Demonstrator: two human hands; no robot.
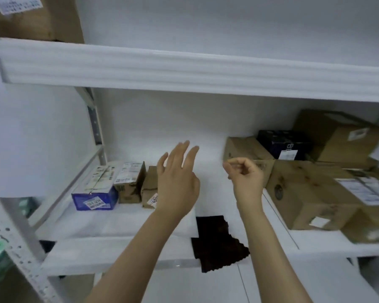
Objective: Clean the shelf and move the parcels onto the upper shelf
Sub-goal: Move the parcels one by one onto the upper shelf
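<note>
From the head view, both bare forearms reach toward the lower shelf [129,226]. The left hand [176,182] hovers above it with fingers straight and spread wide, holding nothing. The right hand [246,176] is raised beside it, fingers curled in toward the thumb, with nothing visible in its grip.

A dark cloth [217,241] lies between the two forearms, draped over the front edge of the lower shelf. On the left of that shelf, a blue box [92,197] with labels stands beside two small brown parcels [129,189]; the left hand partly covers the nearer one. On the right, a large cardboard box [304,193] sits at the front, with a dark blue box [282,145] and further cardboard boxes behind it.

The upper shelf [184,68] carries one brown parcel [35,18] at its far left. A perforated metal post [13,237] stands at the lower left.
</note>
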